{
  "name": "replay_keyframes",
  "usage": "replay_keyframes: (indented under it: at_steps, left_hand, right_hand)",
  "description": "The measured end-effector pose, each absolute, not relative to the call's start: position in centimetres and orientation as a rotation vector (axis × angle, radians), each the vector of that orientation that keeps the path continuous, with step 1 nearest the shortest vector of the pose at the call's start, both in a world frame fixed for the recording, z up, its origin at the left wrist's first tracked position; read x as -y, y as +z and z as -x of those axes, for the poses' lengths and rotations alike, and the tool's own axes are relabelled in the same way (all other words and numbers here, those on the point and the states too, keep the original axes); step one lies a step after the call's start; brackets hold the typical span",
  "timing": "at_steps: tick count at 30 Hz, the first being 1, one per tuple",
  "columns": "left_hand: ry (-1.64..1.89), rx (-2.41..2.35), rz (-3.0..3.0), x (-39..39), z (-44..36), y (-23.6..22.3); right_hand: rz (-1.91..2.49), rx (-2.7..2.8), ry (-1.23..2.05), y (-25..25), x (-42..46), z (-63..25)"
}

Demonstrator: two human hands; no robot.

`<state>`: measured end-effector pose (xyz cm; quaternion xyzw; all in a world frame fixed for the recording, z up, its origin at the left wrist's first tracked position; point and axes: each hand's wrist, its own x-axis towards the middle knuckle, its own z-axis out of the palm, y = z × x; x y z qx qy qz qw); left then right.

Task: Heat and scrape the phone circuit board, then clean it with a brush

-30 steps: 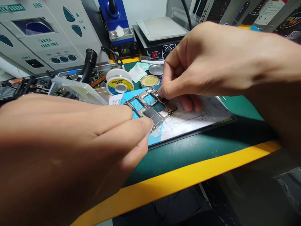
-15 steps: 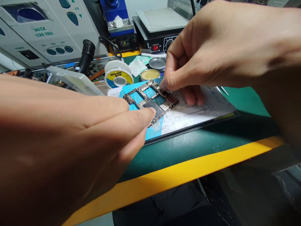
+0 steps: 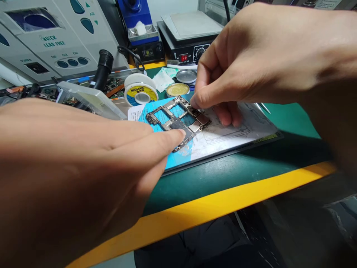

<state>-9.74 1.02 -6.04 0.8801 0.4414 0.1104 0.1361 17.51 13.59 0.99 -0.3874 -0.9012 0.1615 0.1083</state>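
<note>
A small phone circuit board (image 3: 178, 121) with metal shield frames lies on a blue and white mat (image 3: 228, 137) on the green bench. My left hand (image 3: 83, 163) reaches in from the left, fingers pressed together, with a fingertip on the board's near edge. My right hand (image 3: 251, 63) comes from the upper right, thumb and forefinger pinched on the board's far right part. What the pinch holds, if anything, is too small to name.
A solder wire spool (image 3: 141, 93), a flux tin (image 3: 177, 89) and its lid (image 3: 186, 75) sit behind the mat. A clear plastic box (image 3: 86, 97), a rework station (image 3: 47, 37) and a hot plate (image 3: 189, 33) stand further back. The yellow bench edge (image 3: 223, 203) runs in front.
The view has dropped slightly. My left fingertip has slid a little along the board's near edge; my right hand keeps its pinch in the same spot.
</note>
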Motion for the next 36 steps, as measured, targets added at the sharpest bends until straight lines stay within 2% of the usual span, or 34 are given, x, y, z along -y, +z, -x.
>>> replay_keyframes:
  at_steps: [7, 12, 17, 24, 31, 36]
  left_hand:
    - [0.417, -1.335, -2.660, 0.7, 10.9, -7.0]
    - [0.445, -1.368, -2.702, 0.8, 10.2, -6.6]
    - [0.568, -1.729, -2.744, 0.4, 8.3, -7.0]
    - [0.630, -1.823, -2.880, -0.3, 6.7, -5.8]
    - [0.648, -1.859, -2.907, -0.2, 6.8, -5.9]
    - [0.479, -1.726, -2.943, -0.6, 7.5, -5.9]
  right_hand:
    - [0.937, 2.725, 0.580, 0.8, -14.3, -17.6]
    - [0.964, 2.680, 0.591, 0.4, -14.3, -17.6]
    - [1.010, 2.683, 0.577, 0.4, -14.0, -17.5]
    - [0.971, 2.710, 0.664, 0.5, -14.3, -17.7]
    - [0.966, 2.714, 0.696, 0.3, -14.5, -17.9]
    - [1.011, 2.698, 0.688, 0.5, -14.6, -17.9]
